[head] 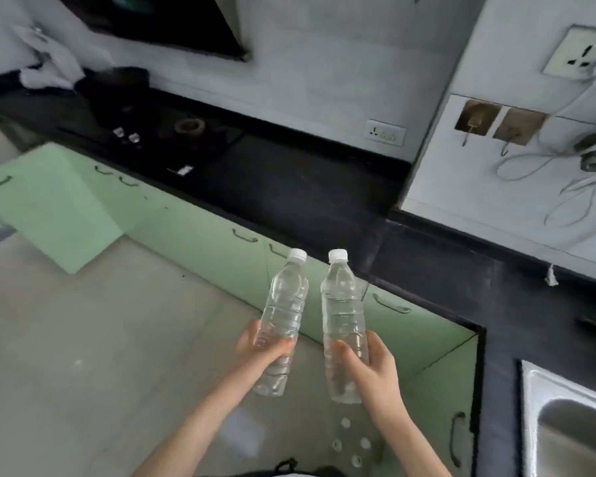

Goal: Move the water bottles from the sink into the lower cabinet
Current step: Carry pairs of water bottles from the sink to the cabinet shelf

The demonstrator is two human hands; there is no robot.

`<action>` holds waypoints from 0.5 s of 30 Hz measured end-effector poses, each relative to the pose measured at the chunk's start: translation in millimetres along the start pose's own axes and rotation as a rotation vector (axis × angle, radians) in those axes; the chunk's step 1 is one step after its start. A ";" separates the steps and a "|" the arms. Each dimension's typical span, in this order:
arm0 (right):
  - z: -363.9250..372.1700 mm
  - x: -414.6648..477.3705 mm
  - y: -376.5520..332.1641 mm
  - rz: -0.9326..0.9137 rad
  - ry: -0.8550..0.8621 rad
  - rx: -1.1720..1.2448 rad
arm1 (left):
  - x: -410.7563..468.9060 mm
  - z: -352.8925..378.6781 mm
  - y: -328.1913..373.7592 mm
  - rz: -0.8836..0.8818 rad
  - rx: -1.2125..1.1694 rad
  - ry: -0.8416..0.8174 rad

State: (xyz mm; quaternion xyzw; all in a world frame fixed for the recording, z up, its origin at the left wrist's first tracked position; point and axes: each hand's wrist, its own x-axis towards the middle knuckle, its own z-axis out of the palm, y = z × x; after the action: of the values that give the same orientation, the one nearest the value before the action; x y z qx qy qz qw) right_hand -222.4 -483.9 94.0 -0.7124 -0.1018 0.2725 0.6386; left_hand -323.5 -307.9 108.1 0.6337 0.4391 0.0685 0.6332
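Note:
I hold two clear plastic water bottles with white caps, upright, above the floor in front of the green lower cabinets. My left hand (267,349) grips the left bottle (284,304) around its lower half. My right hand (372,366) grips the right bottle (341,304) the same way. Several more capped bottles (353,445) stand on the floor below my right arm, seen from above. The steel sink (544,390) shows at the bottom right corner, its basin mostly out of frame.
A black L-shaped counter (289,187) runs above pale green cabinet doors (193,228) with dark handles. One green door (45,204) at the left stands swung open. A stove and cloth sit far left on the counter. Wall sockets and loose cables hang at right.

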 end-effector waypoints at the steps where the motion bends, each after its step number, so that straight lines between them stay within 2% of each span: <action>1: 13.6 -1.1 -2.0 0.005 -0.040 -0.024 | -4.4 -13.7 -3.2 0.004 -0.014 0.030; 9: 161.1 -45.3 12.3 0.087 -0.279 -0.083 | -50.8 -169.4 -91.7 -0.061 -0.154 0.226; 15: 296.8 -100.4 22.8 0.062 -0.449 -0.142 | -100.5 -306.4 -144.8 -0.099 -0.286 0.421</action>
State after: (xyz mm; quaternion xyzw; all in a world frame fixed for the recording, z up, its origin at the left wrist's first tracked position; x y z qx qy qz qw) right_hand -464.3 -283.6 87.3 -0.6800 -0.2382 0.4356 0.5395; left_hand -649.3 -172.3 88.1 0.4873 0.5777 0.2290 0.6135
